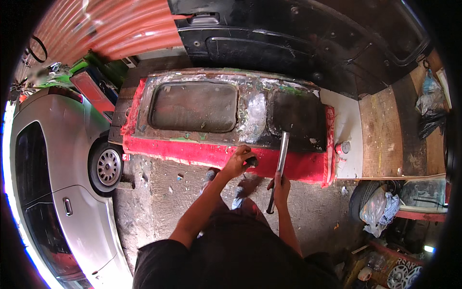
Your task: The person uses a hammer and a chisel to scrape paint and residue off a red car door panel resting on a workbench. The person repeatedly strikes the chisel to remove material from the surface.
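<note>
My left hand is closed around a small dark block, its exact kind unclear. My right hand grips a tool with a silver metal shaft and a dark handle flared at its lower end; its kind cannot be made out. The shaft points up, away from me, over the near edge of the bench. Just beyond both hands lies a worn sheet-metal vehicle panel with two recessed rectangles and patches of white filler. Beneath it, a red cloth hangs over the bench's front.
A silver car stands at the left. Behind the bench rise a black vehicle panel and red corrugated sheeting. A red can sits to the right, near wooden boards. A tyre and plastic bag lie lower right.
</note>
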Motion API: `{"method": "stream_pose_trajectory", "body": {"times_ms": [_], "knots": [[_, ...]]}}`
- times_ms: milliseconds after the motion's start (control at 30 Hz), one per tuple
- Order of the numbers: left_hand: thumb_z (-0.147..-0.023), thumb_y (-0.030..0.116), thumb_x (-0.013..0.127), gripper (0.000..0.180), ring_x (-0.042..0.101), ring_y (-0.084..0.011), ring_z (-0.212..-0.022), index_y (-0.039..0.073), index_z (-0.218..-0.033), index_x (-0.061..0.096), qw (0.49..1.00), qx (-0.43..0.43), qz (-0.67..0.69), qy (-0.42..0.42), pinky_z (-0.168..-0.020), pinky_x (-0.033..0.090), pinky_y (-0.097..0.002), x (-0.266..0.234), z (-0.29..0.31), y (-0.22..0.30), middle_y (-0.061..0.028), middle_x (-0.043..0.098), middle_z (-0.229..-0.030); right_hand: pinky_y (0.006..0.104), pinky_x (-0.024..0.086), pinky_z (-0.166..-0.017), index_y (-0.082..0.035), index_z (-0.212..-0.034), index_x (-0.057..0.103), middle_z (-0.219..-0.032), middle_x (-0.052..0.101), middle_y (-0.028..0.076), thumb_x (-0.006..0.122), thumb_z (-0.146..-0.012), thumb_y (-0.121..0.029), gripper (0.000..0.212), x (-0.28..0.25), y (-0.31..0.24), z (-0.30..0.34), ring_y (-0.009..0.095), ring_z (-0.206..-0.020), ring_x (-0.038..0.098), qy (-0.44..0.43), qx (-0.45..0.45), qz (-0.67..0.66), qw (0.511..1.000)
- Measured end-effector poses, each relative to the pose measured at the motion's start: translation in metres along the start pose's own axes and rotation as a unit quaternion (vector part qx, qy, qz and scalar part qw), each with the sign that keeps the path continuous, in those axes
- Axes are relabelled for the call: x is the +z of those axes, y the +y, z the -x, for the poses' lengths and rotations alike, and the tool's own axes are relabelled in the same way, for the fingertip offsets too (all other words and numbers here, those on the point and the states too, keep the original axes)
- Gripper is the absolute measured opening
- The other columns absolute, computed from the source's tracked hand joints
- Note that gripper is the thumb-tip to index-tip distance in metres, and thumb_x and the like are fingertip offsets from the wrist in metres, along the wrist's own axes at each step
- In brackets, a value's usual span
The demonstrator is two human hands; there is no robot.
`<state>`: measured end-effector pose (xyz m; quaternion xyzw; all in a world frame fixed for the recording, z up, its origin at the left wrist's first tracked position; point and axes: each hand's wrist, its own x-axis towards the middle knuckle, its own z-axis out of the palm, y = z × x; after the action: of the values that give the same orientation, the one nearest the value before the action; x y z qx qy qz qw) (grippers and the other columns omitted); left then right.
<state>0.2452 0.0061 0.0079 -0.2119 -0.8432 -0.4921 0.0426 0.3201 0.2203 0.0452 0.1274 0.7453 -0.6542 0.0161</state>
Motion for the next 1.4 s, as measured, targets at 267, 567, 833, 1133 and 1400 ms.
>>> {"method": "stream_pose_trajectory", "body": {"times_ms": [267, 567, 833, 1133, 1400], "knots": [[-0.070, 0.005, 0.079, 0.040, 0.058, -0.0338, -0.101, 0.010, -0.107, 0.063, 0.994, -0.112, 0.021, -0.001, -0.085, 0.051, -0.0425, -0.082, 0.019, -0.011, -0.0125, 0.055, -0.107, 0.0224, 0.034, -0.038, -0.008, -0.086, 0.053, -0.060, 0.048, -0.002, 0.056, -0.098, -0.039, 0.034, 0.038, -0.001, 0.004, 0.005, -0.043, 0.044, 0.012, 0.092, -0.039, 0.995], [-0.071, 0.010, 0.076, 0.037, 0.059, -0.0326, -0.102, 0.010, -0.106, 0.062, 0.996, -0.067, -0.058, 0.017, -0.091, 0.045, -0.0438, -0.137, 0.039, -0.039, -0.0111, 0.061, -0.103, 0.0224, 0.030, -0.037, -0.007, -0.091, 0.057, -0.057, 0.045, -0.003, 0.052, -0.101, -0.033, 0.028, 0.148, -0.006, -0.004, 0.005, -0.041, 0.040, -0.080, 0.099, -0.023, 0.992], [-0.067, 0.010, 0.074, 0.037, 0.055, -0.0276, -0.101, 0.011, -0.102, 0.063, 0.996, -0.051, -0.067, 0.038, -0.094, 0.038, -0.0437, -0.133, 0.044, -0.063, -0.0075, 0.060, -0.097, 0.0236, 0.030, -0.036, -0.005, -0.100, 0.056, -0.054, 0.043, -0.002, 0.050, -0.101, -0.035, 0.031, 0.194, -0.009, 0.003, 0.006, -0.038, 0.038, -0.111, 0.129, -0.075, 0.982], [-0.066, 0.013, 0.078, 0.044, 0.055, -0.0271, -0.102, 0.013, -0.108, 0.064, 0.981, -0.077, -0.144, 0.108, -0.094, 0.038, -0.0433, -0.133, 0.034, -0.102, -0.0069, 0.061, -0.099, 0.0233, 0.029, -0.036, -0.006, -0.097, 0.054, -0.056, 0.043, -0.001, 0.052, -0.100, -0.037, 0.032, 0.198, 0.014, -0.009, 0.007, -0.038, 0.037, -0.130, 0.177, -0.079, 0.972], [-0.067, 0.011, 0.077, 0.035, 0.063, -0.0340, -0.089, 0.012, -0.099, 0.064, 0.955, -0.152, -0.145, 0.210, -0.078, 0.050, -0.0431, -0.141, 0.012, -0.099, -0.0100, 0.064, -0.091, 0.0221, 0.030, -0.035, -0.007, -0.099, 0.056, -0.060, 0.045, -0.001, 0.055, -0.098, -0.039, 0.032, 0.188, 0.009, -0.028, 0.006, -0.040, 0.038, -0.160, 0.198, -0.075, 0.964]]}}
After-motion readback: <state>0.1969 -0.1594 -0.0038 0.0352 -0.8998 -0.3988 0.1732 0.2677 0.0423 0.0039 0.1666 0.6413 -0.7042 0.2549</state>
